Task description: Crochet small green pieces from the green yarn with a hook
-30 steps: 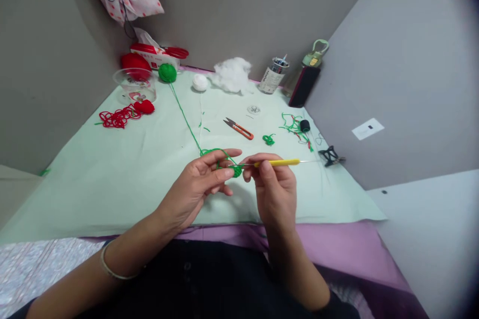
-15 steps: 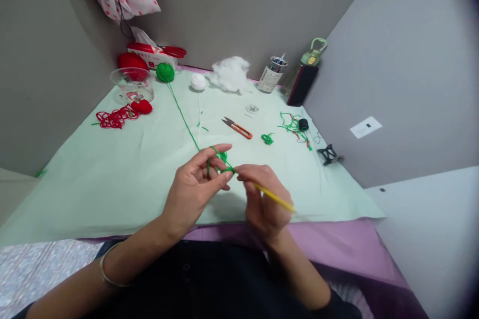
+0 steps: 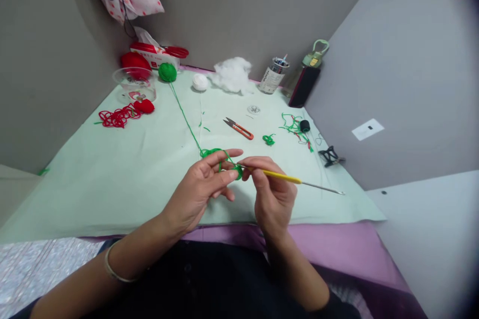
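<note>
My left hand [image 3: 204, 187] pinches a small green crocheted piece [image 3: 239, 172] between thumb and fingers, with green yarn looped over its raised index finger. From there the yarn runs back to a green ball [image 3: 167, 73]. My right hand [image 3: 273, 192] grips a crochet hook [image 3: 282, 176] by its yellow handle; one metal end meets the green piece and the other points right. Loose green yarn [image 3: 209, 152] lies just behind my left fingers. Orange thread snips [image 3: 238, 128] rest beyond the hands, beside a small green coil [image 3: 268, 139].
At the back are a white yarn ball [image 3: 200, 82], stuffing [image 3: 232, 76], a pen jar [image 3: 273, 76] and a phone [image 3: 305, 87] against a bottle. Red yarn [image 3: 116, 117] and a clear tub [image 3: 136, 87] sit left. Yarn scraps [image 3: 295, 127] and a black clip [image 3: 330, 156] lie right.
The hook has swung to lie nearly level, its far metal end now visible. Both hands have shifted slightly right, and more of the green piece and the loose yarn behind it shows.
</note>
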The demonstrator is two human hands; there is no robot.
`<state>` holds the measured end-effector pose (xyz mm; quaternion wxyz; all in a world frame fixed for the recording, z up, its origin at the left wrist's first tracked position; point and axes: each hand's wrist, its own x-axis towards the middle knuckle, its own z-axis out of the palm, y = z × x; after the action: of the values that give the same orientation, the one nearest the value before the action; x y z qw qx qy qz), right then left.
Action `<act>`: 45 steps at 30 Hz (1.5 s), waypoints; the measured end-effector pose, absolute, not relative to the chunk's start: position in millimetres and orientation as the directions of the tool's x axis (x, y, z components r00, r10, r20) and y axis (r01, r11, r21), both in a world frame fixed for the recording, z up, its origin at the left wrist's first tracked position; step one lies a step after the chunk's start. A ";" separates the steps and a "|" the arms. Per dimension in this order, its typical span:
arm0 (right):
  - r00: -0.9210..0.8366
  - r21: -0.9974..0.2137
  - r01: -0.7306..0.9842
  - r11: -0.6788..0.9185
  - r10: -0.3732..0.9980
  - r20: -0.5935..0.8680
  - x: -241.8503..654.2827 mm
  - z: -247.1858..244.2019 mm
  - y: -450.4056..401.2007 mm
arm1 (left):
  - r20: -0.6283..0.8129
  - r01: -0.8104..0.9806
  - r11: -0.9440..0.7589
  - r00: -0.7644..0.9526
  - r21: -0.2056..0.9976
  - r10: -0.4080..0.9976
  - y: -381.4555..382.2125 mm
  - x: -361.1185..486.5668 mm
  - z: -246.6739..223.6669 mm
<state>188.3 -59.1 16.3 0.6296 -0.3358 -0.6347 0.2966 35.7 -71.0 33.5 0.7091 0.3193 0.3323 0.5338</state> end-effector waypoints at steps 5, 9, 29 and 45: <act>-0.014 -0.604 0.339 0.721 0.646 0.763 185.4 5.7 -64.7 | -0.152 -0.569 0.228 0.178 0.790 0.972 -70.3 37.5 29.8; 0.003 -0.596 0.347 0.724 0.635 0.773 191.4 7.3 -63.9 | -0.227 -0.636 0.394 0.331 0.664 0.916 -65.4 32.1 28.4; 0.014 -0.897 -0.132 0.422 0.906 0.424 196.8 20.1 -60.3 | -0.048 -0.434 0.096 0.121 0.896 0.992 -70.4 32.2 28.7; 0.065 -0.797 0.069 0.600 0.794 0.604 194.2 10.5 -61.0 | -0.209 -0.636 0.333 0.264 0.697 0.942 -65.1 29.5 29.0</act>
<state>194.2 -61.0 10.5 0.6421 -0.3466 -0.6228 0.2823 29.5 -65.1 29.0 0.7554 0.2474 0.3093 0.5220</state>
